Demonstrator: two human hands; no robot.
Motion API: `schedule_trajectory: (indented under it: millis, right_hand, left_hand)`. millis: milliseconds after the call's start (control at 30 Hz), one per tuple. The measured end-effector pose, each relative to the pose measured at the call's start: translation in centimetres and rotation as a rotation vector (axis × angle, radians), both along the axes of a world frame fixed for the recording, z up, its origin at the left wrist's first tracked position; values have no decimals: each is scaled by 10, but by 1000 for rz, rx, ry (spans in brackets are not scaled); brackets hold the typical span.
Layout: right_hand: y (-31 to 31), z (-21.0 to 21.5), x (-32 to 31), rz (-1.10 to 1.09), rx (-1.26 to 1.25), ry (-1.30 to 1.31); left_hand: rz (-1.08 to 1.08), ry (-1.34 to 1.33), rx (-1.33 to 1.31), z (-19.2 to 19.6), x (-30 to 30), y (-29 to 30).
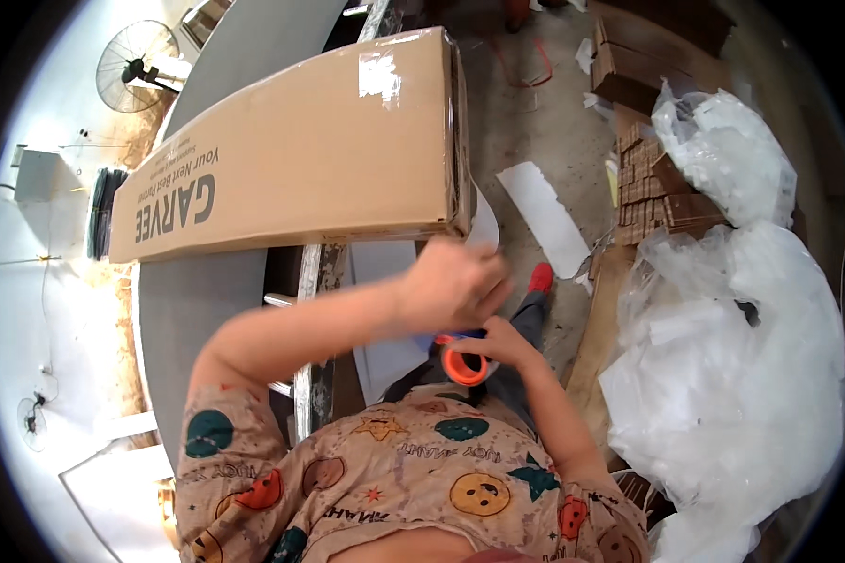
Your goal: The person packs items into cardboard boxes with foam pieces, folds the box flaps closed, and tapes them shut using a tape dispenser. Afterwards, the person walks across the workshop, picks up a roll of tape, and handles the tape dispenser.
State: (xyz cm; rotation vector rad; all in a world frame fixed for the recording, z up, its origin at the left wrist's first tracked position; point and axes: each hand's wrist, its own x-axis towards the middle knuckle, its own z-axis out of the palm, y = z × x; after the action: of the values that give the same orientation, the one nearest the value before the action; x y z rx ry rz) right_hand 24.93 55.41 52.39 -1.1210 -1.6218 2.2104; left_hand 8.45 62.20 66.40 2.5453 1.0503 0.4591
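A long brown cardboard box (pixel 319 150) lies across the grey work table, a patch of shiny clear tape near its far right corner. My left hand (pixel 455 279) is curled into a fist by the box's near right corner, its forearm crossing in front of my body. The hand is slightly blurred, and whatever its fingers may hold is hidden. Close to my waist, my right hand (pixel 505 343) grips a tape dispenser with an orange ring (pixel 467 381) and blue parts. The dispenser lies just below my left hand, and my right fingers partly cover it.
The grey table (pixel 202 328) has a worn metal edge (pixel 312 375). Clear plastic bags of white material (pixel 723 366) fill the right side, beside stacked cardboard (pixel 643 188). On the floor lies a white strip (pixel 543 216). A fan (pixel 139 68) stands at the far left.
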Motion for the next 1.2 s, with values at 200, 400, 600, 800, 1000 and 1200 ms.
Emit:
schedule_trajectory:
  millis: [200,400,600,800,1000,1200]
  right_hand:
    - [27,-1,116,-639,-313,59]
    - [175,16,117,-702,-165,290]
    - [267,2,86,-171,-184,250]
    - [232,8,128,401,-312,95]
    - [279,45,119,280,-280,157]
    - [279,49,38,343,22,237]
  left_hand:
    - [801,-406,-467,-68,4,-44]
    - [1064,-566,-390,-97,48,-54]
    - [1145,-754,-549,-93,102,8]
    - [1644,-560,-541,-130,92,50]
    - [1668,-334,-377,-118,108,10]
    - [1659,-267,-467,-83,110,-7]
